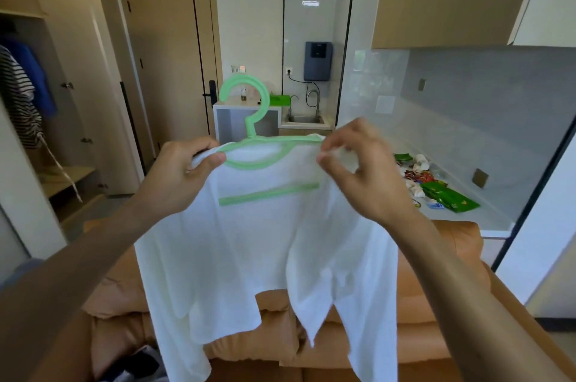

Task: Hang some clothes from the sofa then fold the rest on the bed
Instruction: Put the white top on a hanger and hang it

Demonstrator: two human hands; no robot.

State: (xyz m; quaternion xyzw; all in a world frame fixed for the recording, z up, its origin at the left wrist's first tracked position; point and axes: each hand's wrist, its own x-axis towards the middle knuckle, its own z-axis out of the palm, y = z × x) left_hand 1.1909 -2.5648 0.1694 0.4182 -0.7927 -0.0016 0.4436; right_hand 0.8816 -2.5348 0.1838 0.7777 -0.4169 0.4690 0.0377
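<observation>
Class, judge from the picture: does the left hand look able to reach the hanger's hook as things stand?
Probably yes. The hook stands bare above the white shirt, close to the left hand, with nothing between. But that hand grips the shirt's shoulder, so it must let go first.

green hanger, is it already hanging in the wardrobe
No, the left hand and right hand hold the green hanger, with the white shirt on it, in the air.

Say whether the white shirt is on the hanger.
On: the green hanger sits inside the white shirt, bar showing through, hook above collar.
</observation>
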